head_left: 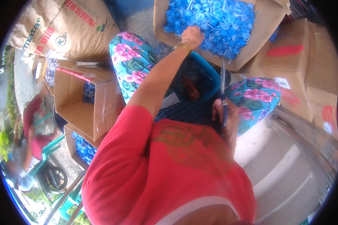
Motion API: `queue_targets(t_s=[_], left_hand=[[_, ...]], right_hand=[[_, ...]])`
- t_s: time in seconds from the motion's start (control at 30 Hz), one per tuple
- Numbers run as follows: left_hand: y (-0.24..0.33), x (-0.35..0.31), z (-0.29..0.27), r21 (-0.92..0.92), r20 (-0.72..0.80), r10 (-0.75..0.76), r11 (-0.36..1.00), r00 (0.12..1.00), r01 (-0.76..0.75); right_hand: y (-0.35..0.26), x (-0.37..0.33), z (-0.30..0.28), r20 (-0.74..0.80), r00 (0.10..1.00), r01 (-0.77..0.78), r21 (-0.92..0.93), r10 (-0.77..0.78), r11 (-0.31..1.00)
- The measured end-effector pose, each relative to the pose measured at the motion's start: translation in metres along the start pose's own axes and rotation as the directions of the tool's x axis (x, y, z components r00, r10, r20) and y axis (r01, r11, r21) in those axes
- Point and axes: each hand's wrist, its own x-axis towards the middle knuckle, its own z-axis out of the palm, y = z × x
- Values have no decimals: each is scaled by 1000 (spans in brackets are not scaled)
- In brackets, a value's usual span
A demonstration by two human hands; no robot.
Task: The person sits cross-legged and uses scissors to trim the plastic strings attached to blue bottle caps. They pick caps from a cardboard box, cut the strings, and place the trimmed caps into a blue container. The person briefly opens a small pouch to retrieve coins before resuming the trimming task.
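two hands are in play, the fingers of the left hand [192, 36] dipped into a heap of blue cap-like plastic pieces [229, 26]; their tips are hidden, so i cannot tell whether they pinch one. the fingers of the right hand [231, 116] are wrapped round the handles of a pair of scissors [223, 92].

the blue pieces lie loose in an open cardboard box [266, 28], with the left hand just inside its near edge, toward the left corner. each is probably very light, smooth and slightly springy, hard to break but quick to slide off its neighbours. the thin pale strands [224, 5] among them look limp and apt to snag, so a piece is better taken by its rim than by a strand.

the scissors should feel stiff and weightier, best held by the handles as now; the blades, seemingly nearly together, point at the box's near edge, by its right corner.

farther out, a blue bin [215, 77] sits below that near edge, between legs in floral trousers [131, 63].
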Motion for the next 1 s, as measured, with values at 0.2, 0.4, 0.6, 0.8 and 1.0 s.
queue_targets(t_s=[0.2,0.4,0.6,0.8,1.0], left_hand=[[-35,18,51,77,-16,-51,996,999,52],[-26,15,31,-35,198,-150,986,969,160],[-49,39,79,-36,148,-252,965,956,260],[-24,-22,-46,-819,77,213,570,974,-60],[1,-60,-110,-710,241,647,-391,724,586]], right_hand=[[3,1,-3,-18,999,-43,23,44,999],[1,8,-1,8,1000,-30,11,30,999],[-2,1,1,20,999,-49,-33,50,998],[-2,4,-2,-11,1000,4,-40,-4,999],[-11,10,3,82,994,66,61,-71,996]])
